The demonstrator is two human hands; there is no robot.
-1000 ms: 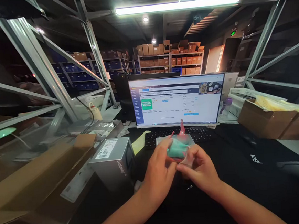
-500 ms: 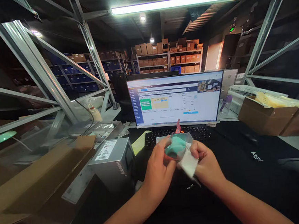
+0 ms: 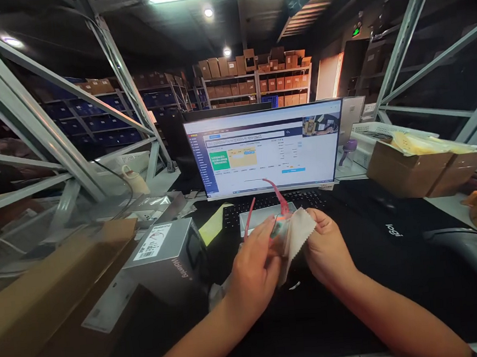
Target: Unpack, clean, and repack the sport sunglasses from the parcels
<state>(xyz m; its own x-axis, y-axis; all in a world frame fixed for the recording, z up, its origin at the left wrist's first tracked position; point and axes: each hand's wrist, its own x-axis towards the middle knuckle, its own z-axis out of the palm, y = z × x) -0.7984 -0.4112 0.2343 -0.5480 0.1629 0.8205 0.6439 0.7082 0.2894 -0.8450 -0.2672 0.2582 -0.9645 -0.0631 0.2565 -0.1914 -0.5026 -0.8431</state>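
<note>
My left hand (image 3: pixel 255 262) is closed on a pair of glasses (image 3: pixel 282 200) with reddish-pink temple arms. Both arms stick up past my fingers, toward the monitor. Most of the lens is hidden behind my fingers and a pale cleaning cloth (image 3: pixel 300 228) with a zigzag edge. Pinched at its right edge, the cloth is in my right hand (image 3: pixel 326 240) and hangs against the front of the glasses. A grey-white open box or tray (image 3: pixel 244 219) lies just behind my left hand, partly covered by it.
A grey box with a label (image 3: pixel 166 261) stands to the left, by an open cardboard carton (image 3: pixel 57 286). Behind my hands are a keyboard (image 3: pixel 306 198) and a monitor (image 3: pixel 261 149). Boxes with yellow packets (image 3: pixel 411 167) and a scanner-like grey device (image 3: pixel 467 248) are at right.
The glasses have turned, so both temple arms now show upright and less of the teal lens is visible. The cloth has risen and spread across them. The camera view has shifted right.
</note>
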